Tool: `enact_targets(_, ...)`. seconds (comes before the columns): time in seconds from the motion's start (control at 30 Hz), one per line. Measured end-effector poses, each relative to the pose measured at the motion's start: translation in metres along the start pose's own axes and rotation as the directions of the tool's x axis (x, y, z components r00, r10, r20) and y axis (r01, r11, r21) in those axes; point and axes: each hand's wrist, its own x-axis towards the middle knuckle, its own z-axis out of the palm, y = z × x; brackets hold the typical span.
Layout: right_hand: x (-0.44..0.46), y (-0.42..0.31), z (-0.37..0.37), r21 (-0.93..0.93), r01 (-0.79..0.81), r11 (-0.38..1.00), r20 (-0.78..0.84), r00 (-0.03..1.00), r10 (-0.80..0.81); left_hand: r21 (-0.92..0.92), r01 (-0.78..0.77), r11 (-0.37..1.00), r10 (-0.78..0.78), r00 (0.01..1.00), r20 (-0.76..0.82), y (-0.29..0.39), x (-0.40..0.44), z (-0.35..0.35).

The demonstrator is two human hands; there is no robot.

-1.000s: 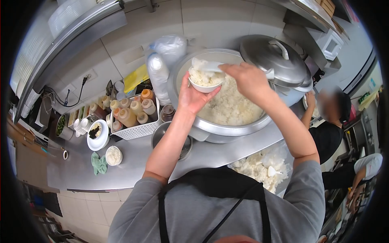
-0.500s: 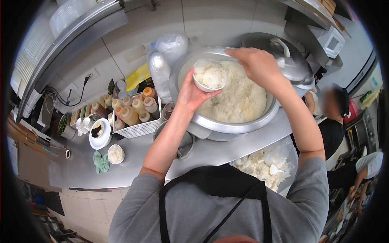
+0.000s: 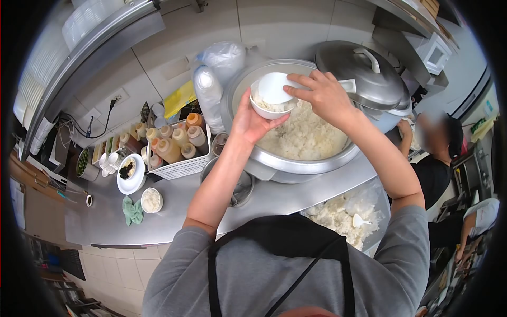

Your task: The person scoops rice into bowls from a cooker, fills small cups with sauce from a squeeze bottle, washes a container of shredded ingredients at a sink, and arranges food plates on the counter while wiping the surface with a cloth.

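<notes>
My left hand [image 3: 252,119] is closed around a small white bowl [image 3: 273,113] that has rice in it. Over the bowl, my right hand [image 3: 323,95] grips a white rice paddle [image 3: 275,87]. The paddle's broad blade covers much of the rice, and its handle sticks out to the right past my fingers. Both hands are above a big round metal pot [image 3: 311,168] of cooked rice [image 3: 306,134]. The pot's domed lid [image 3: 355,71] leans behind it on the right.
A white basket [image 3: 182,168] of sauce bottles stands left of the pot, near a metal container [image 3: 242,187]. Farther left are another bowl of rice [image 3: 151,200], a green cloth [image 3: 132,210] and a plate [image 3: 138,182]. Bagged rice [image 3: 343,216] sits below the counter. A person [image 3: 435,158] stands at right.
My right hand has moved down and left, bringing the paddle's blade flat over the rice in the bowl. The left hand and bowl stay nearly in place.
</notes>
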Motion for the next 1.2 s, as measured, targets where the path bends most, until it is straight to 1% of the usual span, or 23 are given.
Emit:
enact_targets(0.07,0.0,0.003,0.0,-0.023,-0.009,1.0,-0.038,0.999,0.008,-0.016,-0.003,1.0,0.003,1.0,-0.009,0.0,-0.002,0.002)
enact_targets(0.13,0.003,0.005,-0.005,0.15,0.06,0.987,-0.18,0.983,-0.033,-0.14,0.011,0.99,-0.013,1.0,-0.014,0.002,-0.007,0.005)
enact_targets(0.23,-0.001,0.008,0.007,0.085,0.119,0.989,-0.147,0.983,-0.106,-0.183,0.036,0.983,-0.032,0.999,0.024,0.002,-0.013,0.005)
enact_targets(0.27,-0.002,0.007,0.012,0.086,0.117,0.989,-0.147,0.984,-0.103,-0.182,0.038,0.983,-0.034,0.999,0.022,0.002,-0.014,0.005)
enact_targets(0.33,0.001,0.006,0.017,0.093,0.052,0.994,-0.073,0.996,-0.046,-0.175,0.027,0.984,-0.022,0.999,0.03,0.003,-0.014,0.005)
enact_targets(0.37,0.002,0.005,0.017,0.091,0.054,0.994,-0.077,0.996,-0.047,-0.172,0.025,0.985,-0.02,0.999,0.033,0.004,-0.015,0.006)
enact_targets(0.43,0.008,-0.001,0.012,0.289,-0.082,0.954,-0.216,0.965,0.149,-0.162,-0.071,0.984,0.077,0.997,0.032,0.006,-0.019,0.007)
enact_targets(0.47,0.011,-0.002,0.01,0.287,-0.081,0.954,-0.22,0.964,0.149,-0.159,-0.072,0.985,0.078,0.996,0.034,0.008,-0.021,0.009)
enact_targets(0.53,0.015,-0.002,0.007,0.438,-0.191,0.879,-0.239,0.918,0.318,0.001,-0.161,0.987,0.161,0.986,0.031,0.009,-0.026,0.014)
enact_targets(0.57,0.015,-0.008,0.01,0.439,-0.189,0.878,-0.238,0.918,0.317,0.0,-0.163,0.987,0.163,0.986,0.029,0.009,-0.027,0.013)
enact_targets(0.63,0.012,-0.024,0.017,0.316,-0.054,0.947,-0.188,0.975,0.118,0.101,-0.19,0.977,0.182,0.98,0.082,0.013,-0.026,0.011)
enact_targets(0.67,0.012,-0.029,0.015,0.317,-0.052,0.947,-0.191,0.975,0.117,0.103,-0.192,0.976,0.184,0.979,0.082,0.014,-0.027,0.01)
enact_targets(0.73,0.014,-0.035,0.008,0.408,-0.108,0.907,-0.106,0.981,0.165,0.146,-0.232,0.962,0.228,0.973,0.045,0.018,-0.027,0.008)
enact_targets(0.77,0.015,-0.033,0.01,0.408,-0.103,0.907,-0.111,0.981,0.161,0.149,-0.237,0.96,0.233,0.971,0.046,0.02,-0.028,0.008)
enact_targets(0.8,0.016,-0.028,0.013,0.487,-0.21,0.848,-0.161,0.932,0.324,0.12,-0.267,0.956,0.263,0.964,0.052,0.021,-0.029,0.009)
enact_targets(0.83,0.017,-0.026,0.016,0.569,-0.3,0.766,-0.192,0.857,0.478,0.089,-0.298,0.95,0.294,0.954,0.055,0.022,-0.031,0.01)
enact_targets(0.87,0.018,-0.028,0.018,0.57,-0.292,0.768,-0.192,0.862,0.47,0.087,-0.307,0.948,0.303,0.952,0.053,0.022,-0.033,0.01)
enact_targets(0.93,0.021,-0.039,0.018,0.557,-0.356,0.75,-0.19,0.825,0.533,0.026,-0.349,0.937,0.348,0.937,0.022,0.023,-0.036,0.011)
enact_targets(0.97,0.023,-0.05,0.022,0.561,-0.349,0.751,-0.192,0.827,0.528,0.028,-0.356,0.934,0.355,0.934,0.021,0.023,-0.037,0.011)
enact_targets(1.03,0.028,-0.076,0.029,0.38,-0.234,0.895,-0.285,0.891,0.354,0.008,-0.364,0.931,0.364,0.931,0.007,0.023,-0.038,0.01)
enact_targets(1.07,0.03,-0.082,0.028,0.383,-0.23,0.895,-0.286,0.891,0.351,0.01,-0.369,0.929,0.369,0.93,0.005,0.024,-0.039,0.008)
enact_targets(1.13,0.035,-0.091,0.022,0.478,-0.183,0.859,-0.23,0.918,0.323,0.016,-0.388,0.922,0.388,0.92,-0.055,0.028,-0.043,0.004)
enact_targets(1.2,0.043,-0.078,0.019,0.503,-0.179,0.845,-0.253,0.905,0.342,0.018,-0.394,0.919,0.395,0.918,-0.043,0.032,-0.05,0.004)
